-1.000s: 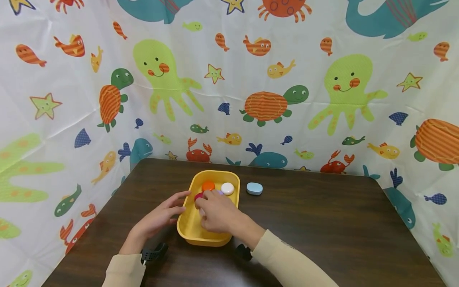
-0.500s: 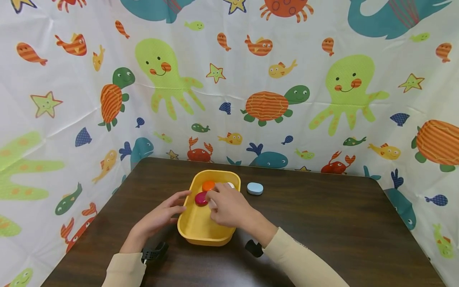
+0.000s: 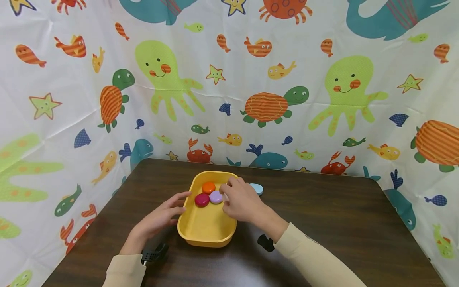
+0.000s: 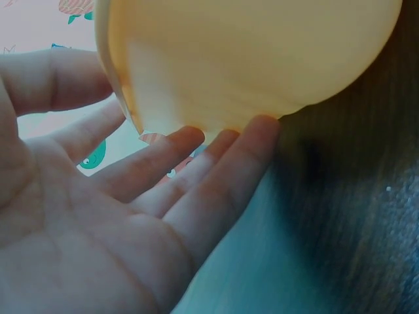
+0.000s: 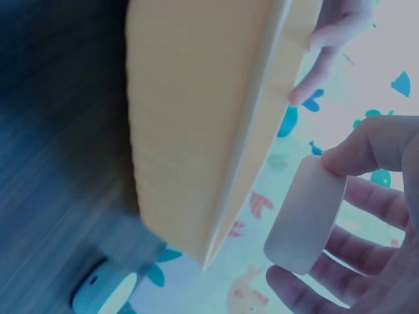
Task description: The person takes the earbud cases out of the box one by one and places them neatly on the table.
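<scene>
A yellow plastic tray [image 3: 206, 229] sits on the table with a red disc [image 3: 202, 200], an orange disc [image 3: 208, 187] and a lilac disc [image 3: 216, 197] inside. My left hand [image 3: 159, 215] is at the tray's left side, its spread fingertips right at the wall in the left wrist view. Over the tray's right edge, my right hand [image 3: 242, 201] pinches a white rounded piece [image 5: 306, 216] between thumb and fingers. From the right wrist view, that piece is outside the tray wall [image 5: 190, 118], above the table. The tray's upper right corner is hidden behind this hand.
A light blue rounded piece [image 3: 257, 188] lies on the dark wooden table [image 3: 330, 223] just right of the tray, partly covered by my right hand. A cloth printed with sea animals [image 3: 201, 83] hangs behind and beside the table.
My right hand has moved right, from over the middle of the tray to its right edge, uncovering the red and lilac discs. The left hand and tray have stayed in place.
</scene>
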A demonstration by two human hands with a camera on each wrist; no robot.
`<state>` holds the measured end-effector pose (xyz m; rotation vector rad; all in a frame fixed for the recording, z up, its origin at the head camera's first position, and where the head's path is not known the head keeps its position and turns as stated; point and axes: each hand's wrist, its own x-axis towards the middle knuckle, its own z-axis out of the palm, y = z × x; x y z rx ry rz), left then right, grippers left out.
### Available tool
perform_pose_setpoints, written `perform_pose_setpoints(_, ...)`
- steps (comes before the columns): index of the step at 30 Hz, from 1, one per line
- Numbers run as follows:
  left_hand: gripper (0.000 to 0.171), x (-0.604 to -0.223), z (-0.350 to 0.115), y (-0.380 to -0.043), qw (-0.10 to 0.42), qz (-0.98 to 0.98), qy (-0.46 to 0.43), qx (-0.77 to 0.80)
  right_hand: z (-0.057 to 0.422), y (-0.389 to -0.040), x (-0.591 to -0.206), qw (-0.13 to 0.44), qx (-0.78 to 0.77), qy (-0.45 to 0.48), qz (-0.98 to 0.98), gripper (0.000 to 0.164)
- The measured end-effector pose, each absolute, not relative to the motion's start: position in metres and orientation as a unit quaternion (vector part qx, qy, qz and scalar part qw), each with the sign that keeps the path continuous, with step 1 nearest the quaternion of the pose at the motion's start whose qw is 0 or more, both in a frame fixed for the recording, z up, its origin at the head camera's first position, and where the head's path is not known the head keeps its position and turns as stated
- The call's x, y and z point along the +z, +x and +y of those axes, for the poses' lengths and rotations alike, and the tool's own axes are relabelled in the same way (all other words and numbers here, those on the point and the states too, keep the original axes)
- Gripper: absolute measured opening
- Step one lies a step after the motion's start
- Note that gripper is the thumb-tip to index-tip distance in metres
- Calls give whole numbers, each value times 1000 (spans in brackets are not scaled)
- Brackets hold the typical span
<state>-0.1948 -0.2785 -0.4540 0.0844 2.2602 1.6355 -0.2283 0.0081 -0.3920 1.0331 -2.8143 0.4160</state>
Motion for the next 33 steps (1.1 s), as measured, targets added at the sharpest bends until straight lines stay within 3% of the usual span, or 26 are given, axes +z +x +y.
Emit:
perform_pose_setpoints(11, 63, -454, -279, -193, 174, 796, 31, 580, 18, -241, -395, 63, 112, 319, -939, 24)
perform_pose_setpoints(19, 61, -454, -280, -195, 176, 795, 30, 580, 32, -255, -399, 59, 109, 287, -950, 35)
perform_pose_setpoints(33, 62, -456, -280, -196, 178, 788, 37, 588, 55, -279, -415, 46, 100, 243, -964, 26)
